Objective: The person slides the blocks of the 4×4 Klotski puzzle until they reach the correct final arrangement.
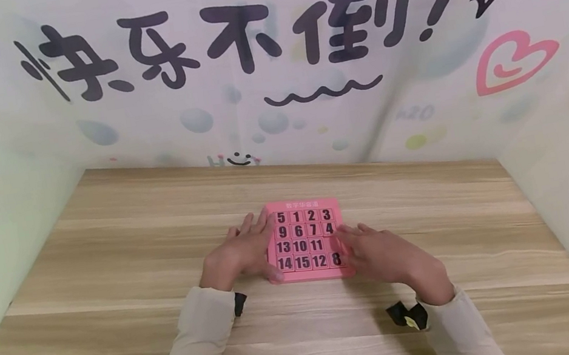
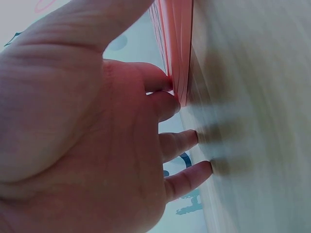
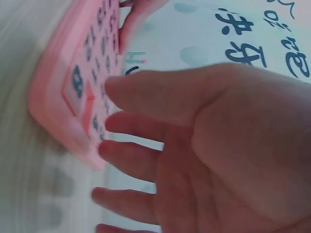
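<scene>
A pink sliding number puzzle (image 1: 312, 274) lies flat on the table, its black-numbered tiles facing up. One gap shows in its right column, between the 4 tile (image 1: 329, 228) and the 8 tile (image 1: 336, 258). My left hand (image 1: 242, 250) holds the puzzle's left side, thumb at the lower left corner and fingers along the upper left edge. In the left wrist view, two fingertips touch the pink side wall (image 2: 181, 43). My right hand (image 1: 384, 251) is at the right edge, fingers extended; in the right wrist view the thumb (image 3: 141, 92) is over the tiles.
The wood-grain table (image 1: 157, 209) extends around the puzzle. A white printed backdrop (image 1: 229, 100) with large black characters rises behind it, with pale side walls left and right. A black strap piece (image 1: 409, 315) hangs at the right cuff.
</scene>
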A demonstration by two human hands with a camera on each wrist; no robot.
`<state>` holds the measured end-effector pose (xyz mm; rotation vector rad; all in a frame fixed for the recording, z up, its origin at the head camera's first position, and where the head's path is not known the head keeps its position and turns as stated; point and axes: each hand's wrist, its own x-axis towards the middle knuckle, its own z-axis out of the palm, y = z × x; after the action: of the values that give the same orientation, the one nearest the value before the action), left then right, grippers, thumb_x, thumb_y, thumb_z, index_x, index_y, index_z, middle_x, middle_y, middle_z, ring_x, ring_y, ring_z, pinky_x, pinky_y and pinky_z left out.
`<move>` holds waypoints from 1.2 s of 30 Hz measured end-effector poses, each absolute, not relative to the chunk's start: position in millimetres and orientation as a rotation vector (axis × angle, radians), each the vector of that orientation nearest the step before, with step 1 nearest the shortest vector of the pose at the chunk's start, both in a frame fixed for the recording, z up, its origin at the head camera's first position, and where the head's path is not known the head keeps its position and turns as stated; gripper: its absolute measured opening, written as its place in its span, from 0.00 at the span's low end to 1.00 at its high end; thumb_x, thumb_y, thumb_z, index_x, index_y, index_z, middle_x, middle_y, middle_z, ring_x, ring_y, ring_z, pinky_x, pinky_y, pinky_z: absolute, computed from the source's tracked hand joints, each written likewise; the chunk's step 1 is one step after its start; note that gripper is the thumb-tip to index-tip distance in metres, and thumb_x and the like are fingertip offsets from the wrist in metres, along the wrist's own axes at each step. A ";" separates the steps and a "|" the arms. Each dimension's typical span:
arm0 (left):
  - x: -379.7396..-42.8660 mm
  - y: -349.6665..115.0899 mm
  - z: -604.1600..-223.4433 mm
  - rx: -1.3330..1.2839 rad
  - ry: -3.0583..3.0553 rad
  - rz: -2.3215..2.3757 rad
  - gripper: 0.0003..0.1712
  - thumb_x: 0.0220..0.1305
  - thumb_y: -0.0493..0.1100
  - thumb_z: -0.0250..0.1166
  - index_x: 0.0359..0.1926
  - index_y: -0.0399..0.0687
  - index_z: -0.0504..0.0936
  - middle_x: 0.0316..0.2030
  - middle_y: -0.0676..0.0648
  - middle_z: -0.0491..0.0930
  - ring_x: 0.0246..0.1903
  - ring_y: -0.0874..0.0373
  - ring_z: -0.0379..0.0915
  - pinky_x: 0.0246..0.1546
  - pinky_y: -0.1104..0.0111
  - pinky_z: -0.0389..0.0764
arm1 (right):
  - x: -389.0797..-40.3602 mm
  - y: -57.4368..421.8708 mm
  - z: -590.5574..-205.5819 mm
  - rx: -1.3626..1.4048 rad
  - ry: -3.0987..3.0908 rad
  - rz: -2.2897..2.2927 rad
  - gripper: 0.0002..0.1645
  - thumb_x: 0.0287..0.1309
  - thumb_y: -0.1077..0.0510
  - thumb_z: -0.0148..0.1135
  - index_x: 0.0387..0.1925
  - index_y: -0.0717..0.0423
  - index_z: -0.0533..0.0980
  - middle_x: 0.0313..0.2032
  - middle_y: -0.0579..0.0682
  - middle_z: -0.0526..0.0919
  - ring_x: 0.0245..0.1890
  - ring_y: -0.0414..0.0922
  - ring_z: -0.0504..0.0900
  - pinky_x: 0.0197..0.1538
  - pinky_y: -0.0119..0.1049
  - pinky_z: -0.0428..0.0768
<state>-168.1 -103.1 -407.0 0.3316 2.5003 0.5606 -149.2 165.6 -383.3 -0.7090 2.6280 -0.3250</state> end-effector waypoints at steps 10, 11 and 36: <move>-167.7 -102.6 -404.9 0.333 2.499 0.549 0.71 0.47 0.54 0.78 0.79 0.45 0.38 0.79 0.48 0.28 0.78 0.46 0.20 0.76 0.48 0.32 | -134.9 161.7 -367.8 -0.715 2.532 -0.285 0.28 0.73 0.49 0.51 0.72 0.45 0.66 0.71 0.52 0.68 0.72 0.64 0.60 0.69 0.66 0.62; -167.8 -102.5 -404.9 0.332 2.499 0.549 0.71 0.47 0.54 0.78 0.79 0.45 0.38 0.79 0.48 0.28 0.78 0.46 0.20 0.76 0.48 0.32 | -134.2 160.8 -367.1 -0.725 2.532 -0.281 0.27 0.73 0.49 0.52 0.71 0.45 0.68 0.71 0.51 0.68 0.72 0.64 0.61 0.68 0.66 0.62; -167.9 -101.9 -405.2 0.328 2.490 0.565 0.70 0.48 0.54 0.78 0.79 0.46 0.38 0.79 0.48 0.28 0.77 0.46 0.20 0.76 0.48 0.31 | -125.7 152.6 -364.4 -0.780 2.517 -0.070 0.23 0.70 0.52 0.56 0.64 0.41 0.76 0.70 0.53 0.69 0.68 0.67 0.66 0.64 0.67 0.68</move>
<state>-167.9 -101.9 -405.2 0.3277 2.4901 0.5646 -125.7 152.6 -364.4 -0.7799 2.5170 -0.0700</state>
